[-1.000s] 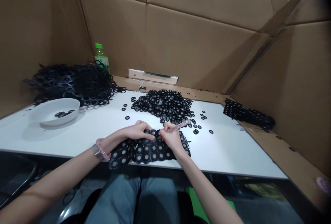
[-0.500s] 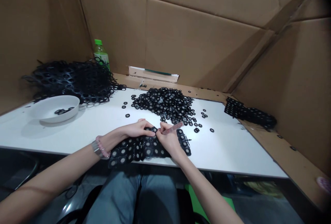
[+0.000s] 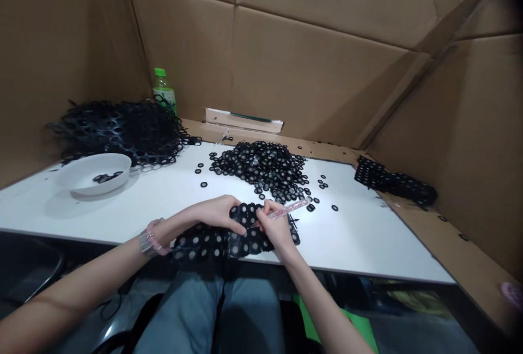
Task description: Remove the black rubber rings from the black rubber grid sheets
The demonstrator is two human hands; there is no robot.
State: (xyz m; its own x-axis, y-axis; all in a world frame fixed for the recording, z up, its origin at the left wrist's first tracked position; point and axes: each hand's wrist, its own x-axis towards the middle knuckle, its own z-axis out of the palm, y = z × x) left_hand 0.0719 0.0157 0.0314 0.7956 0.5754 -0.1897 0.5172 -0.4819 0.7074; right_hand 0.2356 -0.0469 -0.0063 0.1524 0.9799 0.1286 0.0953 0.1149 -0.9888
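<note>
A black sheet [image 3: 200,239] with rows of pale round discs lies along the table's front edge, partly hanging over it. My left hand [image 3: 218,212] rests on this sheet with thumb and forefinger spread apart, the thumb tip by one of the discs. In my right hand [image 3: 275,229] is a slim, see-through pinkish pen-like tool [image 3: 295,207], gripped like a pen. Its thin tip points down and left at the sheet, close to my left thumb. Whether the tip touches the sheet I cannot tell.
Behind my hands is a heap of small black rings [image 3: 265,166], with several scattered around it. At left stand a white bowl [image 3: 87,185] and a tangle of black perforated scrap [image 3: 122,128]. A green-capped bottle [image 3: 164,92] is behind. More black sheets [image 3: 394,182] lie right; cardboard walls surround the table.
My left thumb and forefinger have spread apart and the thumb has come nearer the front edge. The pen-like tool has shifted right and its tip has moved nearer me.
</note>
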